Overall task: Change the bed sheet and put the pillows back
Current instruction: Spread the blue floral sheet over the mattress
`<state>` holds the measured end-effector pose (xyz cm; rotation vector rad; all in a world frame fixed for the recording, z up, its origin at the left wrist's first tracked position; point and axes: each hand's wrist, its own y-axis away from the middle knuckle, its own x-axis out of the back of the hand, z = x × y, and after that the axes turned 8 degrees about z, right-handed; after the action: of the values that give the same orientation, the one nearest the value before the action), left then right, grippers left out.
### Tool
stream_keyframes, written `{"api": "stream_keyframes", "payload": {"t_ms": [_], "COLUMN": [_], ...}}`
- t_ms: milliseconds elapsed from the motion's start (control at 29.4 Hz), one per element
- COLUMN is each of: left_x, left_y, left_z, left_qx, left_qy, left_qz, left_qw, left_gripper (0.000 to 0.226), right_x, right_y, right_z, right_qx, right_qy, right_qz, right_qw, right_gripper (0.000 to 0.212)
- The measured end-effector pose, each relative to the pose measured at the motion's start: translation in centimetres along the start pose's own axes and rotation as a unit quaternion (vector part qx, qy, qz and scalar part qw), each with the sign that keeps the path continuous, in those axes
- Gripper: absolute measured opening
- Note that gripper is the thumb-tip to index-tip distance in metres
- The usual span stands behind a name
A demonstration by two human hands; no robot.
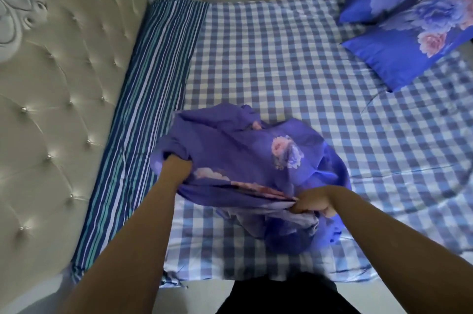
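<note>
Fingers of both my hands are curled into the bunched floral sheet (245, 160) at the near edge of the bed.
Under it I see the checked sheet (281, 57), a striped strip (153, 63) by the tufted headboard (64, 78), two floral pillows (409, 22) at the far right corner, then my left hand (176, 167) and right hand (314, 201) gripping folds.

Purple floral sheet (245, 160): bunched, crumpled heap near bed's near edge, lifted partly off checked sheet (281, 57). Checked sheet: blue-white, spread flat over bed, hanging over near edge. Two blue floral pillows (409, 32): overlapping, stacked at far right corner of bed, well apart from heap.
</note>
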<state>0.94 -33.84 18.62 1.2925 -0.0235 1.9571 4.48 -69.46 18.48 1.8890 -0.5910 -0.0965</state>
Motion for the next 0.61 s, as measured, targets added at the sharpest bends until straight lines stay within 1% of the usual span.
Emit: {"api": "stream_keyframes", "payload": {"t_ms": [34, 68, 102, 136, 170, 204, 238, 272, 306, 374, 442, 510, 544, 578, 612], "left_x": [-0.7, -1.4, -1.8, -2.4, -2.8, -3.3, -3.5, -3.8, -4.0, -4.6, -4.9, -4.7, -4.4, -3.9, -3.0], "left_y": [0.2, 0.8, 1.5, 1.8, 2.2, 2.4, 2.3, 2.5, 2.9, 4.6, 6.1, 6.1, 5.6, 4.9, 4.2], "left_z": [-0.9, -1.7, -2.3, -2.8, -3.3, -3.6, -4.1, -5.0, -5.9, -7.7, -9.0, -8.7, -8.1, -7.3, -6.0], "left_qx": [-0.023, -0.014, -0.025, -0.027, -0.009, 0.04, 0.107, 0.183, 0.235, 0.281, 0.316, 0.337, 0.323, 0.292, 0.253], "left_qy": [-0.073, -0.089, -0.106, -0.052, 0.034, 0.131, 0.219, 0.287, 0.338, 0.441, 0.518, 0.574, 0.603, 0.624, 0.63], "left_qz": [-0.074, -0.136, -0.179, -0.175, -0.129, -0.065, -0.005, 0.058, 0.107, 0.18, 0.219, 0.215, 0.204, 0.194, 0.185], "left_qw": [0.994, 0.987, 0.978, 0.983, 0.991, 0.988, 0.97, 0.938, 0.905, 0.833, 0.765, 0.715, 0.701, 0.698, 0.711], "left_gripper": [0.05, 0.06, 0.068, 0.069, 0.064, 0.057, 0.051, 0.047, 0.044, 0.052, 0.064, 0.066, 0.063, 0.058, 0.053], "right_x": [-0.3, -0.4, -0.4, -0.3, 0.0, 0.3, 0.5, 0.7, 0.5, -0.1, -0.5, 0.0, 0.7, 1.5, 2.7], "right_y": [-0.3, -0.7, -1.3, -1.7, -2.1, -2.7, -3.3, -3.6, -3.7, -3.9, -3.9, -4.2, -4.6, -5.1, -5.7], "right_z": [0.3, 0.5, 0.4, 0.1, -0.1, -0.1, 0.1, 0.2, 0.4, 1.1, 2.0, 2.8, 2.8, 2.6, 1.9], "right_qx": [-0.026, -0.032, -0.018, 0.004, 0.027, 0.047, 0.065, 0.074, 0.075, 0.061, 0.049, 0.048, 0.045, 0.041, 0.046], "right_qy": [0.009, 0.047, 0.097, 0.139, 0.156, 0.166, 0.186, 0.224, 0.271, 0.362, 0.386, 0.359, 0.332, 0.299, 0.261], "right_qz": [-0.024, -0.015, 0.031, 0.102, 0.169, 0.218, 0.236, 0.216, 0.174, 0.089, 0.05, 0.045, 0.052, 0.068, 0.105], "right_qw": [0.999, 0.998, 0.995, 0.985, 0.973, 0.961, 0.952, 0.947, 0.944, 0.926, 0.92, 0.931, 0.941, 0.951, 0.959], "right_gripper": [0.038, 0.039, 0.034, 0.026, 0.019, 0.015, 0.017, 0.021, 0.026, 0.035, 0.039, 0.037, 0.036, 0.035, 0.034]}}
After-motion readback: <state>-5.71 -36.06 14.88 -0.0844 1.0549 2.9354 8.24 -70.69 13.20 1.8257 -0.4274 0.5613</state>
